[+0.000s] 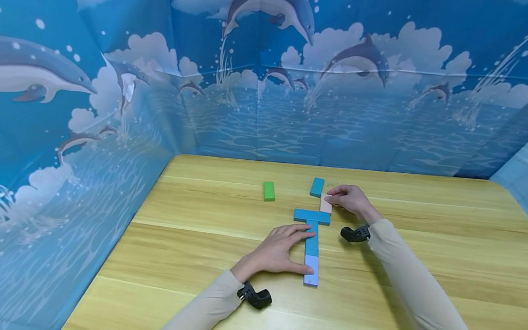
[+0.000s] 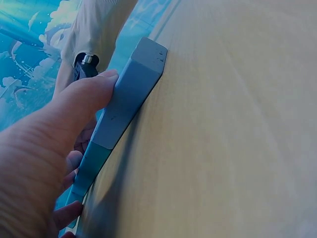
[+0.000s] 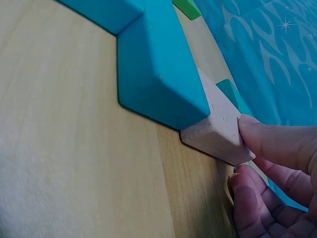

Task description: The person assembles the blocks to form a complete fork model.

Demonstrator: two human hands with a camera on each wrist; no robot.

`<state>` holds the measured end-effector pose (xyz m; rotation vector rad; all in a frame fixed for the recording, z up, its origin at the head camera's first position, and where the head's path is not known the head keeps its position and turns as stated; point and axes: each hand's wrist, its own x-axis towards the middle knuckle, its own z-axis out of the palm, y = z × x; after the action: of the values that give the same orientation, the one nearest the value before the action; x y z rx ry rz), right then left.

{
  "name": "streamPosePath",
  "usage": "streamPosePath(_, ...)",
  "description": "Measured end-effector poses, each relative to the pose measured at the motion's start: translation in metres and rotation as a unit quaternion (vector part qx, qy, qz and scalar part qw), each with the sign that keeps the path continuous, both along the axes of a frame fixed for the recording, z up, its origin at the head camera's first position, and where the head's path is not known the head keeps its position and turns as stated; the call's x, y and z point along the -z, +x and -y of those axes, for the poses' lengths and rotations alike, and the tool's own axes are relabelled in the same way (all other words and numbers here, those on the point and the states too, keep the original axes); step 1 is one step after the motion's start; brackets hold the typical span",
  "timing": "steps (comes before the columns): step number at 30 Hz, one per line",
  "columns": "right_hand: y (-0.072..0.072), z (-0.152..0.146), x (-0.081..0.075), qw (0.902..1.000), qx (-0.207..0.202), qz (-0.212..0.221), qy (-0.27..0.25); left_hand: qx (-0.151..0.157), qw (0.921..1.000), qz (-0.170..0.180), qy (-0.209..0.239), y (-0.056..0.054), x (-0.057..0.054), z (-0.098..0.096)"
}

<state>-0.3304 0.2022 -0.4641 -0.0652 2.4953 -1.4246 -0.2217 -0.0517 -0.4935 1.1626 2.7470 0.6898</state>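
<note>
My right hand [image 1: 349, 200] pinches the far end of a pale pink block [image 1: 325, 204] between thumb and fingers. In the right wrist view the pink block [image 3: 223, 126] lies against the end of a blue crosswise block [image 3: 166, 69]. Below that crossbar [image 1: 304, 215], a blue block [image 1: 312, 245] and a lavender block [image 1: 312, 266] run end to end toward me, like a T's stem. Spread out over this stem, my left hand [image 1: 277, 250] touches the blue block with its fingertips and rests its thumb on the lavender block [image 2: 124, 99].
A teal block [image 1: 317, 187] lies just beyond the pink one. To the left, a green block [image 1: 268, 191] lies apart on the wooden table [image 1: 181, 252]. Blue dolphin-print sheeting [image 1: 295, 126] stands behind the table and along its left side.
</note>
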Motion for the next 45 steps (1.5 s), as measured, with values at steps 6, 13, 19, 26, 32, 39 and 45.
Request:
streamPosePath(6,0.0,0.001,-0.001,0.9998,0.005,0.017,-0.011,-0.001,1.0,-0.001,0.001,0.0,0.0,0.0)
streamPosePath(13,-0.002,-0.003,0.0,0.9998,0.012,0.01,-0.01,0.001,1.0,-0.002,0.002,-0.001,0.001,0.001)
streamPosePath(19,-0.009,-0.002,-0.001,0.9996,0.027,-0.001,0.009,0.004,1.0,-0.003,0.001,-0.001,0.002,0.0)
streamPosePath(26,-0.019,0.0,-0.005,0.9986,0.004,-0.025,0.048,0.004,1.0,-0.003,-0.005,0.0,0.0,0.0)
streamPosePath(32,-0.025,0.007,-0.009,0.9977,-0.025,-0.03,0.056,0.003,1.0,-0.004,-0.005,0.0,0.0,0.001)
streamPosePath(39,-0.028,0.019,-0.011,0.9929,-0.034,-0.026,0.111,0.005,1.0,-0.005,-0.001,0.0,0.0,0.002)
streamPosePath(45,-0.029,0.028,-0.015,0.9858,-0.041,-0.036,0.159,0.006,0.9999,-0.009,-0.003,-0.001,0.001,0.002)
